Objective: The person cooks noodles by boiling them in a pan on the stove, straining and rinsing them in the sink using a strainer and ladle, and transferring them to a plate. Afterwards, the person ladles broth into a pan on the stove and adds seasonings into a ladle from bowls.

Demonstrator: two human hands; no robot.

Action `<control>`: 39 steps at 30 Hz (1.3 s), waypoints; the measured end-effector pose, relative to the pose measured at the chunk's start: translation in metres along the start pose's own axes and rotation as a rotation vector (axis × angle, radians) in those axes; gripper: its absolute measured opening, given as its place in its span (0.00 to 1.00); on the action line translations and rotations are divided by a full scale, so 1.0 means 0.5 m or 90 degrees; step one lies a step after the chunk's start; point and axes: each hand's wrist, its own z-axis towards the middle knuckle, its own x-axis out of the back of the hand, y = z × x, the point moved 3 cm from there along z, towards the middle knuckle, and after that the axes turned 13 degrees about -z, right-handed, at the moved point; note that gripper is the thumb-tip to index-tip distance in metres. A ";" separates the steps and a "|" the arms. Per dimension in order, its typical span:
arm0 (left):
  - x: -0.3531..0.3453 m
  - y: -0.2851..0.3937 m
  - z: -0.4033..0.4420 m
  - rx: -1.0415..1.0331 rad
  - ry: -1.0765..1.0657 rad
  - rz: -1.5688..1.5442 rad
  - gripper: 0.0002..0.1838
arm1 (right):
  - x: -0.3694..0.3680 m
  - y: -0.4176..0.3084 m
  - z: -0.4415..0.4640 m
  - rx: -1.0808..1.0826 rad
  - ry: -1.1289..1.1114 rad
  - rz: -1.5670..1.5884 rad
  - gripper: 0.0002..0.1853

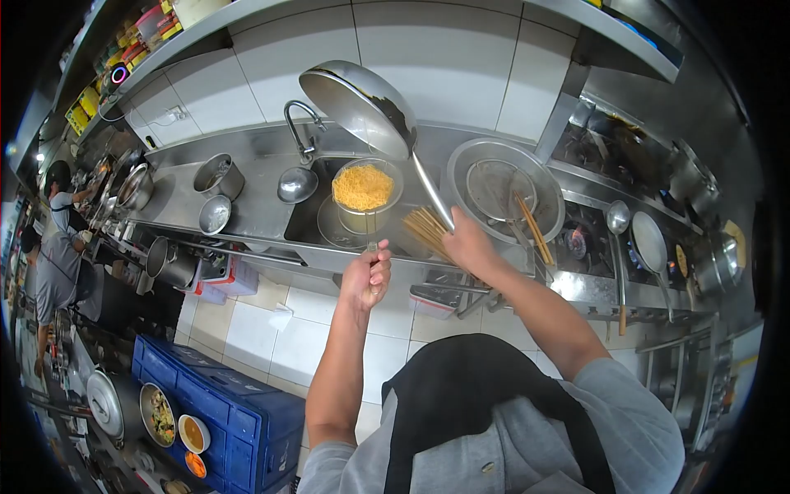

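My left hand (366,277) is closed on the handle of a wire mesh strainer (398,183), which is heaped with thin yellow noodle-like strands (362,188). The strainer hangs over the sink (304,221), above a metal bowl (330,224) partly hidden beneath it. In my right hand (471,240) is the long handle of a wok (350,107), lifted and tilted on its side above and behind the strainer. A bundle of thin bamboo sticks (428,231), like a wok brush, lies beside my right hand; whether it touches the fingers I cannot tell.
A tap (303,132) and a ladle-like bowl (297,185) sit behind the sink. Right of it stands a wide basin (553,193) with a strainer and chopsticks, then lit burners (574,240). A blue crate (222,403) is at lower left; two people work farther left.
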 end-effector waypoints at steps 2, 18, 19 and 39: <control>-0.007 0.002 0.003 0.002 -0.005 -0.001 0.11 | 0.013 -0.009 0.002 -0.002 0.015 -0.009 0.16; -0.015 -0.013 0.009 0.006 -0.019 -0.010 0.11 | 0.072 0.011 0.009 -0.016 0.037 -0.060 0.20; -0.014 -0.014 0.013 0.005 -0.013 -0.005 0.12 | 0.079 0.017 0.013 -0.014 0.036 -0.063 0.20; 0.047 -0.001 0.002 0.060 -0.037 -0.019 0.17 | 0.274 0.090 -0.156 -0.239 -0.198 0.281 0.20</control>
